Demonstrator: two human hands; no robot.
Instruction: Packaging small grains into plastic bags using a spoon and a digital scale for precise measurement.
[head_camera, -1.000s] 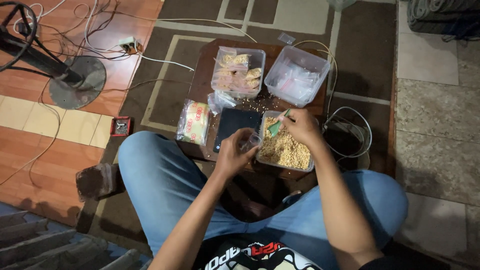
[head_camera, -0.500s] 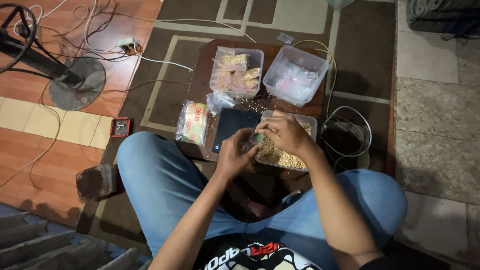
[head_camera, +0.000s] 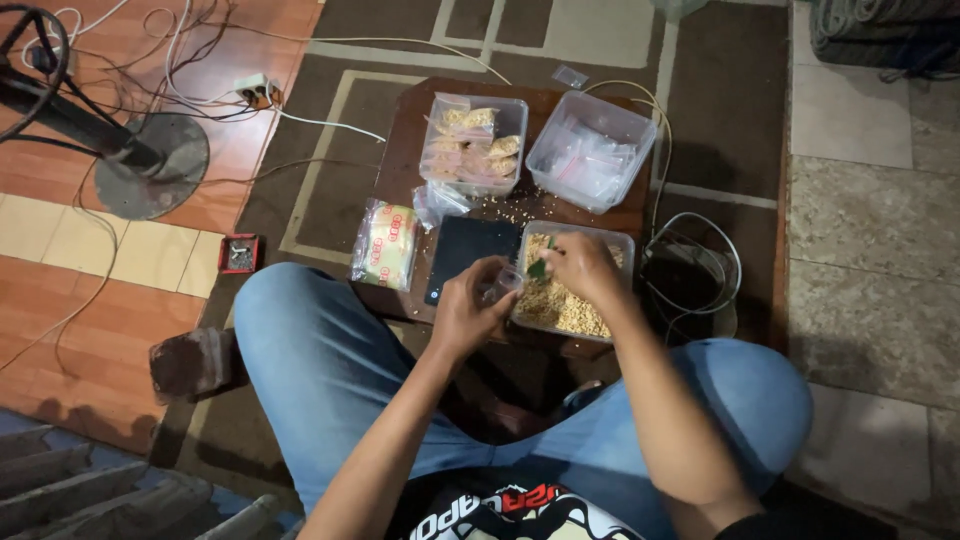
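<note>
Left hand (head_camera: 465, 310) gripping small bag (head_camera: 503, 283); right hand (head_camera: 583, 265) gripping green scoop (head_camera: 538, 268), filling from grain tub (head_camera: 573, 335) (several bags packed, much grain remaining).

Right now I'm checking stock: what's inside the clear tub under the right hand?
The clear tub holds pale, grain-like pieces; the right hand covers part of them.

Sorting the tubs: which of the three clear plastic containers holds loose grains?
The nearest container, under the right hand; the far two hold filled packets and empty bags.
</note>
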